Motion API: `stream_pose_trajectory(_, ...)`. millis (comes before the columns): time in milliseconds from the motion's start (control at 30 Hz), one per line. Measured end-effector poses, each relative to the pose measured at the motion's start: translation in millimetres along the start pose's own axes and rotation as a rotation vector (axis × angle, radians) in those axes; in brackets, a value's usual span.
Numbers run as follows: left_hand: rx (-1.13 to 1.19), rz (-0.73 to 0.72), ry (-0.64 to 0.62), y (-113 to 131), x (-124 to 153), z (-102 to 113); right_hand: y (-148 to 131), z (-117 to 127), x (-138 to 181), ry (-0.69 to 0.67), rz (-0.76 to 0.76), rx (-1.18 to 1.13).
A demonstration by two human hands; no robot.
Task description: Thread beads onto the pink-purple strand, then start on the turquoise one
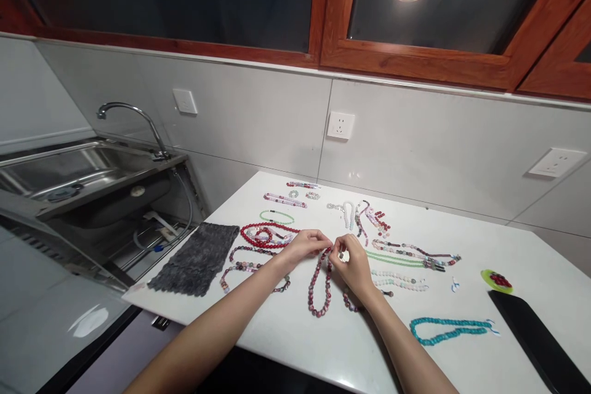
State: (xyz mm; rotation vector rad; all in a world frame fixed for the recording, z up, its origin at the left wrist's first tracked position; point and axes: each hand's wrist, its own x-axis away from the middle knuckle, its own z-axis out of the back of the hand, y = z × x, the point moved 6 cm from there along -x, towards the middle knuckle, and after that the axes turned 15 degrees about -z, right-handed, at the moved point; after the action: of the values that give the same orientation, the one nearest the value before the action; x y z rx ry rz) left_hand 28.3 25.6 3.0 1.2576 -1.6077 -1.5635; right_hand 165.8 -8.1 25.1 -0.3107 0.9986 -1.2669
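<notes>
A loop of dark red, mottled beads (pixel 318 311) hangs down from between my hands, its lower end close to the white tabletop. My left hand (pixel 308 245) pinches one end of this bead strand at the top. Close beside it, my right hand (pixel 351 263) has thumb and forefinger pressed together at the other end; the string ends are too small to make out. Left of my hands lie a bright red bead necklace (pixel 247 235) and multicoloured bead strands (pixel 240 266). Under my right wrist, another dark bead strand (pixel 347 301) is partly hidden.
A grey cloth (pixel 196 258) lies at the left of the white table (pixel 281 345). Turquoise beads (pixel 434 340), a green dish (pixel 486 274) of red beads and a black tray-like slab (pixel 538 338) are at right. Green strands (pixel 397 260) lie behind. A sink (pixel 92 163) stands left.
</notes>
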Motion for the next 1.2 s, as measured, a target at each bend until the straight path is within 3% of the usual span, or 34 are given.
stream_pose_trajectory(400, 0.002, -0.048, 0.013, -0.7, -2.4, 5.0, -10.6, 9.3, 0.8, -0.153, -0.145, -0.236)
stream_pose_trajectory(700, 0.032, -0.086, 0.008, -2.0, -4.1, 2.5, 4.9, 3.8, 1.4, -0.203, -0.353, -0.382)
stream_pose_trajectory(1000, -0.018, -0.126, -0.010, 7.9, -3.5, -0.2, 8.9, -4.2, 1.8, -0.371, -0.482, -0.612)
stream_pose_trajectory(1200, -0.101, -0.202, 0.011, 13.8, -4.7, 0.7, 9.3, -2.6, 1.8, -0.377, -0.506, -0.657)
